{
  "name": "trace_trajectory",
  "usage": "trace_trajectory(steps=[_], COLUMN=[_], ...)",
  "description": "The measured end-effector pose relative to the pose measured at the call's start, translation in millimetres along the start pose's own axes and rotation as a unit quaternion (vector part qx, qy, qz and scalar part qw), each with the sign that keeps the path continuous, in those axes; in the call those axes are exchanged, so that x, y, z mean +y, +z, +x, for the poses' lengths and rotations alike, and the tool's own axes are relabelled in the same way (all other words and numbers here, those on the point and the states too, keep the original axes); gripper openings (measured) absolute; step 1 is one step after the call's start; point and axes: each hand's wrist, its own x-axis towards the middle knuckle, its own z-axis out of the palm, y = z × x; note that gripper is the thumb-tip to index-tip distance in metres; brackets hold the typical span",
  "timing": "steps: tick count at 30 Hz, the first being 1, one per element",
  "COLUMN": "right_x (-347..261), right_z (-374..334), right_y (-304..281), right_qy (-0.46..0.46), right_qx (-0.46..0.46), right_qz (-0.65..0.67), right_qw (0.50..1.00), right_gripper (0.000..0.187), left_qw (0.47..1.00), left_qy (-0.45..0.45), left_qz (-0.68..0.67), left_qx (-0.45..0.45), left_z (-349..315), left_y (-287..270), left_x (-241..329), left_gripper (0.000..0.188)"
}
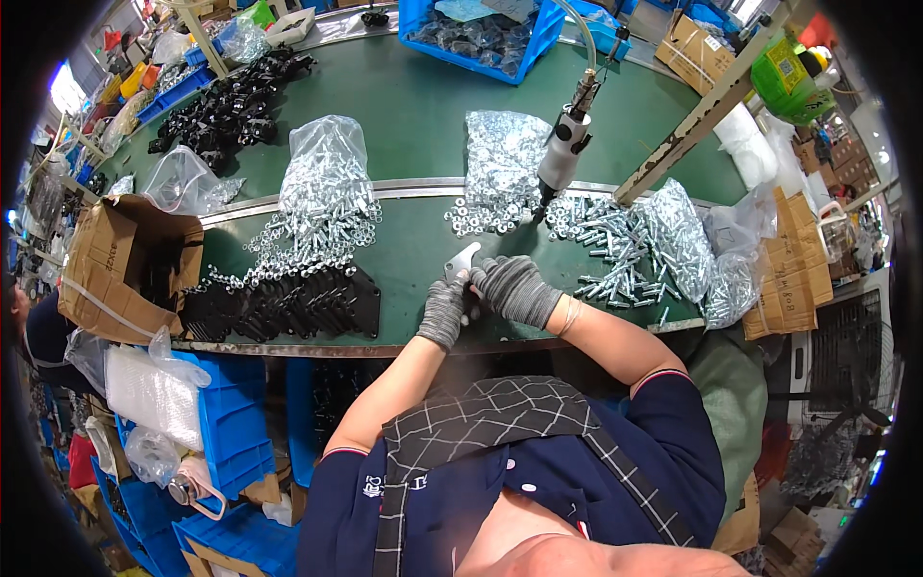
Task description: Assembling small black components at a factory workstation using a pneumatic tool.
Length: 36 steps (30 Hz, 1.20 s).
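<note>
Both my hands wear grey striped gloves and meet just inside the table's near edge. My left hand (443,313) is closed on a small silvery metal bracket (462,259) that sticks up from its fingers. Against it, my right hand (516,290) has its fingertips pressed together; what they pinch is hidden. Beyond them hangs a power screwdriver (562,162), its tip pointing down near loose nuts (486,218). Silvery bolts (615,252) lie spilled to the right of my hands. Black metal plates (284,306) are lined up to the left, with nuts and bolts (322,226) behind them.
Cardboard boxes stand at the left (101,260) and right (798,260) table ends. A blue crate (524,62) of parts sits at the back, and black parts (226,111) are heaped far left. A metal post (692,130) slants up at right. Blue bins (236,409) stand below left.
</note>
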Motion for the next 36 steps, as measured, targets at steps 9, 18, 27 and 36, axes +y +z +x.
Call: trace_trajectory(steps=[9,18,27,36], right_x=[-8.3,-0.8,20.0,115.1], right_z=[-5.4,-10.7,1.2,1.1], right_y=[-6.0,-2.1,-29.8,-62.5], right_qy=[-0.01,-0.075,-0.104,0.154], right_qx=[-0.078,0.005,-0.185,0.527], right_qz=[-0.05,-0.045,-0.042,0.154], right_qw=[0.996,0.996,0.976,0.821], right_gripper=[0.023,0.025,0.029,0.044], left_qw=[1.0,0.999,0.999,0.997], left_qy=[-0.016,0.006,-0.022,0.016], left_qz=[-0.013,-0.032,-0.007,-0.041], left_qx=[0.017,-0.041,-0.023,-0.065], left_z=[-9.7,-9.5,-1.1,-13.7], left_y=[-1.6,-3.8,16.0,-5.4], left_x=[-7.1,-12.9,-13.3,1.7], left_gripper=[0.032,0.029,0.03,0.029])
